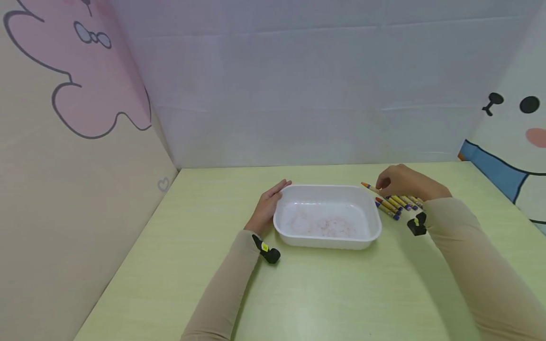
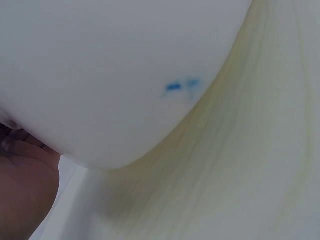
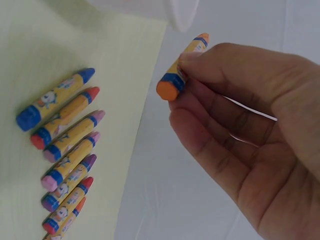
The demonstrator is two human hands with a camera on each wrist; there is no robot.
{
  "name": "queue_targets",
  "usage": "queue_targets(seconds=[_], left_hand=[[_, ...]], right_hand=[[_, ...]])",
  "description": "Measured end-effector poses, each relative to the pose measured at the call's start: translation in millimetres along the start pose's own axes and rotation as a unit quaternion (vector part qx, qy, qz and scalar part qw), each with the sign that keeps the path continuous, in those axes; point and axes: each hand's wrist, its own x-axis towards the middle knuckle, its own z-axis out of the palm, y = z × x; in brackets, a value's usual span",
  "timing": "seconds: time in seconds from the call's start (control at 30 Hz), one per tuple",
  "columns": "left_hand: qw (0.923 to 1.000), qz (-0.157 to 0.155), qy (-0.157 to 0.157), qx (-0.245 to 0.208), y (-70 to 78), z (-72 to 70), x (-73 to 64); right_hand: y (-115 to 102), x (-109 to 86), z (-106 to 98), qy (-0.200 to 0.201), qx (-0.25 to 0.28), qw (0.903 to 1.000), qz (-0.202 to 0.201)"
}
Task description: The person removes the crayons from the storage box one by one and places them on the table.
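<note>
My right hand (image 1: pixel 407 182) pinches an orange crayon (image 3: pixel 182 65) between thumb and fingers, its flat orange end facing the wrist camera. In the head view that crayon (image 1: pixel 369 186) is just off the right rim of a white plastic tray (image 1: pixel 326 242). Below the hand several crayons in yellow wrappers lie side by side, among them a blue crayon (image 3: pixel 55 99) and a red crayon (image 3: pixel 67 117). At the tray's left side my left hand (image 1: pixel 267 204) rests against the outer wall with fingers extended; the left wrist view shows only part of this hand (image 2: pixel 27 185).
The tray stands on a pale green table (image 1: pixel 204 246), its bottom marked with faint reddish smudges. A white cloth wall (image 1: pixel 307 104) rises behind the table. Cartoon-printed panels stand at the left and right. Blue marks (image 2: pixel 174 87) show on the tray's outside.
</note>
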Motion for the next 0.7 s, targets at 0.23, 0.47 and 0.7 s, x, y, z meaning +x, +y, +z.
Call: queue_targets(seconds=[0.23, 0.47, 0.7], left_hand=[[1.0, 0.006, 0.006, 0.002, -1.4, -0.3, 1.0], [0.9999, 0.003, 0.007, 0.009, -1.8, -0.1, 0.4], [1.0, 0.005, 0.004, 0.007, -0.5, 0.9, 1.1]], right_hand=[[19.8, -10.0, 11.1, -0.024, 0.019, 0.9994, 0.017], [34.2, -17.8, 31.3, -0.046, 0.044, 0.9976, 0.025], [41.3, -22.1, 43.4, -0.035, 0.047, 0.9979, 0.026]])
